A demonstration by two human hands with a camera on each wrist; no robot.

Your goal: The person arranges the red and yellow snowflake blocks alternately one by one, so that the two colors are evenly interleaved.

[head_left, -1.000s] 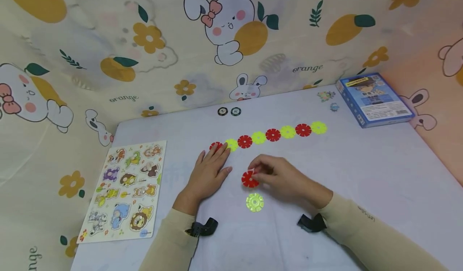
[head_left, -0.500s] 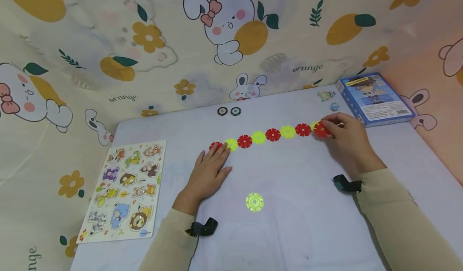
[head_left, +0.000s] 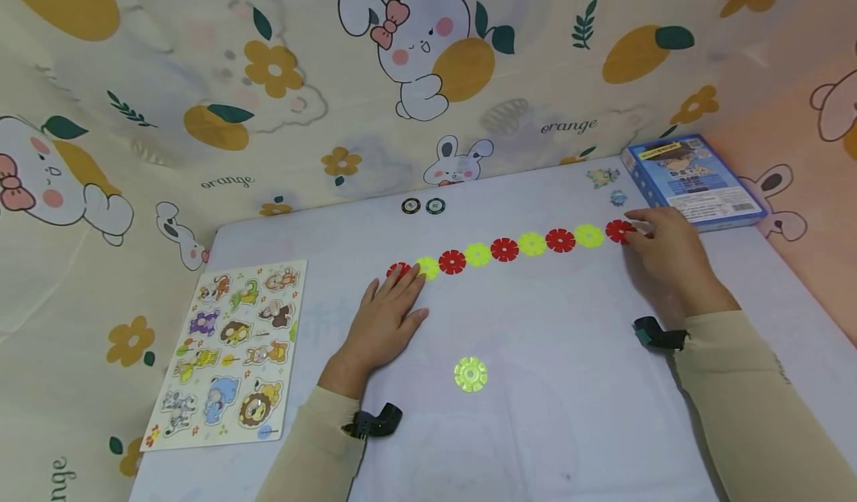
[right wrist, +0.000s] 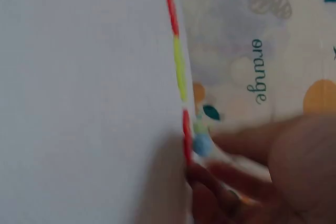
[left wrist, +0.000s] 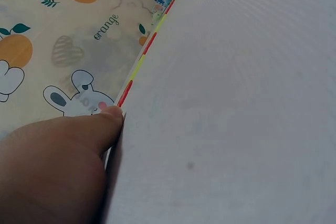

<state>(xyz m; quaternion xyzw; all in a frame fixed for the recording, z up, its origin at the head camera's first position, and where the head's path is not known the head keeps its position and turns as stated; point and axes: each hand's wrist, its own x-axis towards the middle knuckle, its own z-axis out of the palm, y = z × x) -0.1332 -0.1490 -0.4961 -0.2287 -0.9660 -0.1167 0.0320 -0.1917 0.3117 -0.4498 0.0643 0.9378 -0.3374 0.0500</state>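
Observation:
Across the white tabletop runs a slanting row of alternating red and yellow-green notched discs, toothed like snowflake building pieces. My left hand lies palm down at the row's left end, its fingertips over the red disc and the yellow-green disc. At the opposite end, my right hand touches the last red disc, which lies on the table. Its index finger stands lifted off that disc in the right wrist view. A loose yellow-green disc lies nearer the person, between the forearms.
A blue box stands at the back right, close behind my right hand, with two small figures beside it. Two dark round chips lie at the back. An animal puzzle board lies at left. Printed cloth hangs behind.
My right hand has carried the red disc from near the middle to the row's right end and set it down there, spreading its fingers. The left hand has stayed in place.

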